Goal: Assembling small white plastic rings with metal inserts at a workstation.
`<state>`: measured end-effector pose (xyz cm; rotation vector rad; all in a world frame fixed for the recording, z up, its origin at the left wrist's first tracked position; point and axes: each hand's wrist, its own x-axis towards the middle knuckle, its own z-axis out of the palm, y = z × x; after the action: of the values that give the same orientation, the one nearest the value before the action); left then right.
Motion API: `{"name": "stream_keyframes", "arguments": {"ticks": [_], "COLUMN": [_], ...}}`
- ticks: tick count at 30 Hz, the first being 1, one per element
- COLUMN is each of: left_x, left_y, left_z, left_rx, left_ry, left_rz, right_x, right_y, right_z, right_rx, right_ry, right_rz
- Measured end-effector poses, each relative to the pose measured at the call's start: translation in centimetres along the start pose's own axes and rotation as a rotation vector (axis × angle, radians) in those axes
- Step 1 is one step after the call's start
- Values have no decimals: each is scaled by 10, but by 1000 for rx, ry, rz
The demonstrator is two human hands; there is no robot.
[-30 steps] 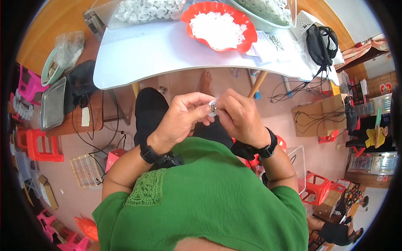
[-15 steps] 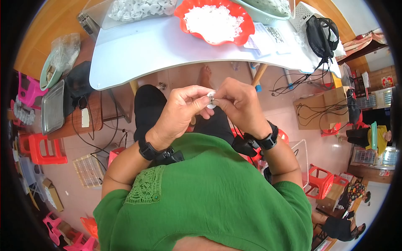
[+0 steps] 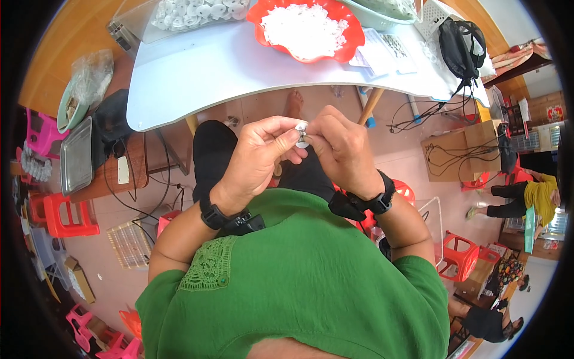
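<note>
Disc [image 3: 302, 143], small and white, sits at twelve o'clock from me, pinched by my left hand [image 3: 261, 149] from nine o'clock and my right hand [image 3: 342, 143] from three; left, I judge, best kept as firm anchor, right pressure light, lest it tilt.

You can read no word, number or brand anywhere here. Toward the upper right of the frame, you have pale sheets [image 3: 375, 55] lying on the table [image 3: 227, 78] (one bears a grey, speckled pattern), but any marks on them are too small and washed out to make out. Near the far right edge, a red wall poster [image 3: 555, 112] carries a pale design, equally illegible to you.
</note>
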<state>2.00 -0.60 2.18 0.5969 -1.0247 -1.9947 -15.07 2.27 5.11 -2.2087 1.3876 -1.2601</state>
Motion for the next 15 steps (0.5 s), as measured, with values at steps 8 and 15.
{"name": "stream_keyframes", "arguments": {"ticks": [8, 15], "left_x": [2, 3], "left_y": [-11, -10], "left_z": [-7, -6], "left_rx": [63, 125], "left_ry": [55, 76], "left_rz": [-36, -35], "right_x": [-4, -5], "right_y": [14, 22], "right_z": [8, 14], "right_rx": [-26, 70], "right_ry": [-113, -97], "right_rz": [-17, 62]}}
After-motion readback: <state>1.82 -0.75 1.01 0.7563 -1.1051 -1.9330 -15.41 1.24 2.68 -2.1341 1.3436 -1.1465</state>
